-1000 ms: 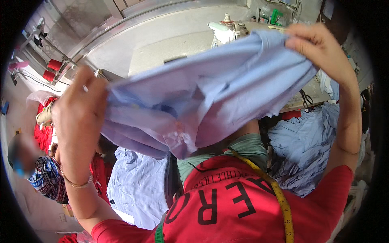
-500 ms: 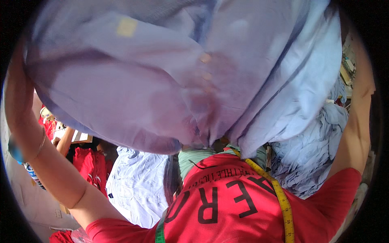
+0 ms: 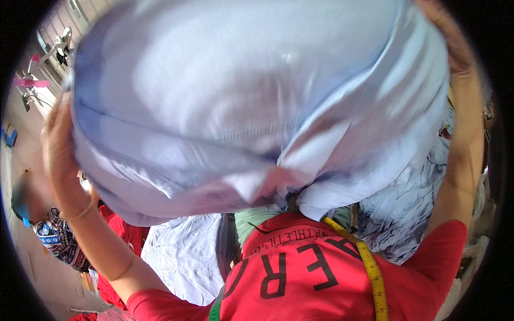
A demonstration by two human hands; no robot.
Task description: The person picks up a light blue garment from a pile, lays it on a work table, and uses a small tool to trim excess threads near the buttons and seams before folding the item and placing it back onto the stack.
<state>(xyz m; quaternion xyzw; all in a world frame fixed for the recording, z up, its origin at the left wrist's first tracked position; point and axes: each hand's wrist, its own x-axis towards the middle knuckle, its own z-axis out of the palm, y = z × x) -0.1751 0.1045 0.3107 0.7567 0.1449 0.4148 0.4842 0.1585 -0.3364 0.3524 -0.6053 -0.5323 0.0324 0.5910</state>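
From my remote seat, head feed: a light-blue garment [image 3: 241,107] billows across the upper half, spread between both bare hands. Left hand [image 3: 60,142] grips its left edge, slightly blurred; right hand [image 3: 451,43] has the upper right edge — fingertips not visible to me. Below it I note the wearer's red shirt [image 3: 321,283] with a yellow tape measure [image 3: 373,270] draped down it. Flat light-blue cloth [image 3: 184,259] lies left of the lap; a crumpled blue heap [image 3: 401,208] sits right. Far left — another person in a patterned top [image 3: 60,238].
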